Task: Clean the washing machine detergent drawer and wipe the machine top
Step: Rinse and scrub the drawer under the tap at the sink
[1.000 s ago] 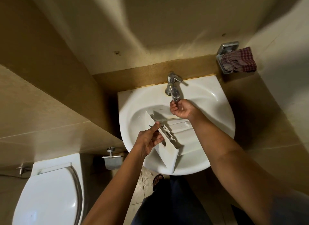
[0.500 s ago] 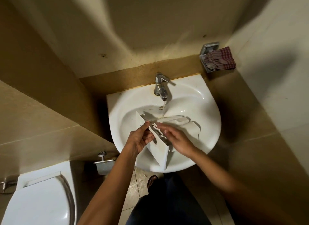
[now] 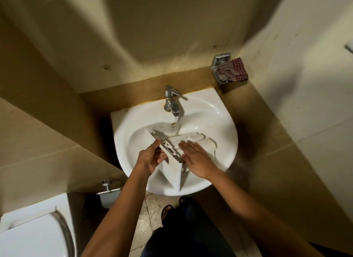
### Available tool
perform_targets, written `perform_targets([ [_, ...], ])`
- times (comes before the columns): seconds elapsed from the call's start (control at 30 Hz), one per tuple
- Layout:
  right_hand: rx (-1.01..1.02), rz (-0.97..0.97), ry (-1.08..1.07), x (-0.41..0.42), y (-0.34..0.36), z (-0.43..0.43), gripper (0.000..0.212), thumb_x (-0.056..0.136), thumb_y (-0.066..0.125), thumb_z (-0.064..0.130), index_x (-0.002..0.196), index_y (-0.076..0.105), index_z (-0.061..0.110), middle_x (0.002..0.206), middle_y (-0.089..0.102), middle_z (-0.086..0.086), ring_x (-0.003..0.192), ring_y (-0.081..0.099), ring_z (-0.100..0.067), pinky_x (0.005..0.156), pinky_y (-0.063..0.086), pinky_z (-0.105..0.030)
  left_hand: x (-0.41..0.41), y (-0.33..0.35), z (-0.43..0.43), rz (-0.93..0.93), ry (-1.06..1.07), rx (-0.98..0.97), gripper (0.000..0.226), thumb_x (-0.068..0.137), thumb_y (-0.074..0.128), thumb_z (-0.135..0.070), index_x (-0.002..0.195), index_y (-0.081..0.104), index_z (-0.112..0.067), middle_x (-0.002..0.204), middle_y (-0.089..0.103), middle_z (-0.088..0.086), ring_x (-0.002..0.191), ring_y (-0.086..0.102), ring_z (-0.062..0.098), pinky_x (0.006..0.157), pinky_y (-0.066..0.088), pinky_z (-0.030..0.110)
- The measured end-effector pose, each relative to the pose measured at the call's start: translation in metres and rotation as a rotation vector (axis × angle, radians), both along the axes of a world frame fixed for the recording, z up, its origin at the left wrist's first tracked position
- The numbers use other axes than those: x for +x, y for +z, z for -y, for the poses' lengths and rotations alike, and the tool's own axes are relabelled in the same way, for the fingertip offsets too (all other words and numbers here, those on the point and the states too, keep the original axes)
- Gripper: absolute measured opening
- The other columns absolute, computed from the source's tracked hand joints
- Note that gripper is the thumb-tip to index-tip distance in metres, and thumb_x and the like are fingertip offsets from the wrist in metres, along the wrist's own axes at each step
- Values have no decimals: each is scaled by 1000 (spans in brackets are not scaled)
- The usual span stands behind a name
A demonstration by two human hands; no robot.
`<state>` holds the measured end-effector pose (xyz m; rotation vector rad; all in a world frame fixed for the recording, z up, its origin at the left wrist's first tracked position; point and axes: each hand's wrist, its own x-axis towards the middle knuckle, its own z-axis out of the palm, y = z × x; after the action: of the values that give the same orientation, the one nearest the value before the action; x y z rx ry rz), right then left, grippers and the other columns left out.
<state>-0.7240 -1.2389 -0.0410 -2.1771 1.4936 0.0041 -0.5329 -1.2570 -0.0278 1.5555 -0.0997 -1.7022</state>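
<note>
Detergent drawer (image 3: 172,166) between both hands (image 3: 150,161) (image 3: 196,161)

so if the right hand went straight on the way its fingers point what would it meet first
Likely the water stream from the tap: the right hand lies flat on the drawer, fingers aimed toward it. Depth is unclear.
</note>
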Motion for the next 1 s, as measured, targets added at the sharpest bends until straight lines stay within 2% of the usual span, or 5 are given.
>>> perform_targets([
  [0.33,13,-179,-274,-40,-5,20,51,103,23,27,150,25,7,157,21,-11,146,14,-26,121,4,-38,-2,6,-3,19,22,-11,24,88,71,-23,86,63,0,80,65,15,44,60,15,44,52,23],
  [0.6,-18,335,-419,-56,3,24,29,98,48,17,120,67,13,128,62,-5,120,57,-19,104,38,-23,-2,6,-4,22,38,-19,25,88,71,-22,85,63,1,79,60,16,58,54,22,41,50,22],
  [0.77,45,217,-486,-60,5,60,26,95,50,25,107,72,16,112,70,-2,105,63,-20,93,46,-28,-3,6,-4,16,27,-27,26,88,71,-24,84,63,0,75,60,14,41,55,17,39,47,21],
  [0.87,117,551,-547,-23,9,84,18,92,57,14,102,72,11,106,70,-3,101,63,-17,92,49,-30,-3,5,-4,16,33,-24,25,88,71,-24,83,63,-1,76,61,14,49,56,18,41,48,21],
  [1.0,707,1248,-964,28,12,111,12,94,51,1,94,62,0,109,63,-28,101,63,-30,74,51,-27,-2,5,-5,-7,21,-26,30,88,70,-25,93,63,4,82,60,18,38,51,16,39,45,20],
])
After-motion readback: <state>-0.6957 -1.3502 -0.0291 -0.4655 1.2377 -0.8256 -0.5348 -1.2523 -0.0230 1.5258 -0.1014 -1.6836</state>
